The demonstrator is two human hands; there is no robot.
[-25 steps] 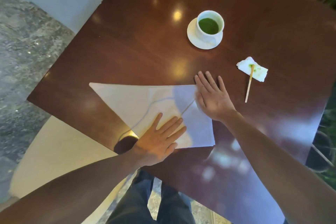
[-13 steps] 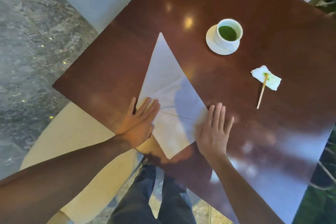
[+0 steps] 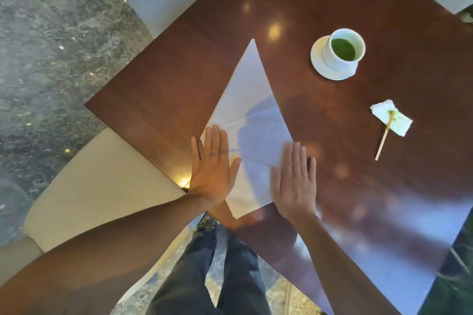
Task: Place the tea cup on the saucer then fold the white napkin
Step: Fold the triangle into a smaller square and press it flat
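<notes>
The white napkin point(image 3: 252, 120) lies folded into a triangle on the dark wooden table point(image 3: 384, 174), its long point aimed away from me. My left hand point(image 3: 213, 166) lies flat with straight fingers on the napkin's left corner. My right hand point(image 3: 294, 179) lies flat on its right corner, partly on the table. The white tea cup point(image 3: 344, 48), holding green tea, stands on the white saucer point(image 3: 318, 59) at the far right of the table.
A crumpled, green-stained tissue point(image 3: 391, 117) with a wooden stir stick point(image 3: 384, 135) across it lies right of the napkin. A cream chair seat point(image 3: 97, 181) sits below the table's left edge. Pale chairs stand at the far side. My legs are under the table corner.
The triangular napkin has been turned so its long point faces away instead of left. Both hands moved to its near corners and press flat. The camera view shifted slightly.
</notes>
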